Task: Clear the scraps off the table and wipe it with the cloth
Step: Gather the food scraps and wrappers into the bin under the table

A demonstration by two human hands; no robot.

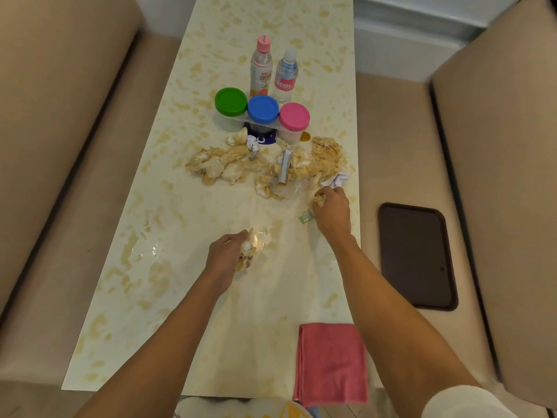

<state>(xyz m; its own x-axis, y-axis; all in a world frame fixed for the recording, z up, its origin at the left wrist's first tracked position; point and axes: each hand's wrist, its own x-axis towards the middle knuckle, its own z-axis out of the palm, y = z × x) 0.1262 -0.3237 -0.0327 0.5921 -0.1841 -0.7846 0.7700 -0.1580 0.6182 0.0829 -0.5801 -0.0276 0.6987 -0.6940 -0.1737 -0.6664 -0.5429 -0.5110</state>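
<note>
Beige padded seats (60,206) flank a long pale table (187,312) mottled with tan blotches, its top shining wet near the middle. On the right seat lies a dark tray (417,256). The pink cloth (330,363) sits folded at the table's near right corner, hanging over the edge. Neither hand touches it, so the wiping looks not yet begun.

Clearing seems at an early stage. Most of the scraps (265,164), crumpled stained tissue with bits of clear film, lie heaped across the middle of the table. The left hand (224,254) has its fingers curled round one wad of tissue on the near side of the heap. The right hand (331,211) grips a smaller wad at the heap's near right edge, close to the table's side.

Behind the heap stand three jars (262,111) with green, blue and pink lids, touching in a row, and two bottles (261,70) behind those. They will likely need lifting or wiping around. A silver sachet (285,167) lies in the heap. A small green wrapper (306,218) lies just beside the right hand and would be easy to miss.
</note>
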